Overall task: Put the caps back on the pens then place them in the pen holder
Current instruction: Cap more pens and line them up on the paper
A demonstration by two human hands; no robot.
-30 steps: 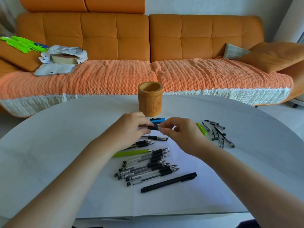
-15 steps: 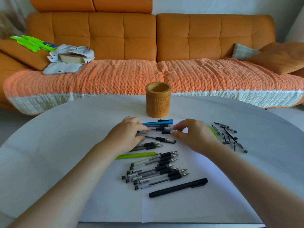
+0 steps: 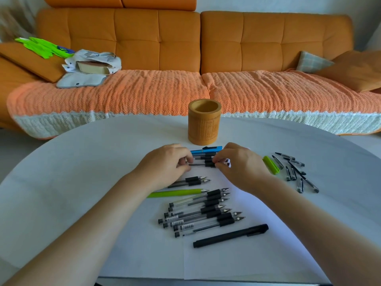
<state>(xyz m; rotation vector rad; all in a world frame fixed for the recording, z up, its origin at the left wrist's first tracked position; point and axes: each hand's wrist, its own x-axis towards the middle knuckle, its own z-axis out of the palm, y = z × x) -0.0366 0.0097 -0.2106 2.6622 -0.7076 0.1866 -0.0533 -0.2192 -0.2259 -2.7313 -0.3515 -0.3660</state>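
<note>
Left hand and right hand pinch one clear, black-gripped pen by its ends, between them. Just beyond, the wooden holder stands upright, inner wall showing.

Orange everywhere here: the sofa is burnt orange with a stitched square grid, and the throw is a lighter orange weave with a cream scalloped edge. The pen holder is honey-tan with faint engraved marks, and the table is white. The clear pens have black grips. There's also a blue pen, a lime green pen with a matching green cap, an all-black pen and a pale plaid cushion.
</note>
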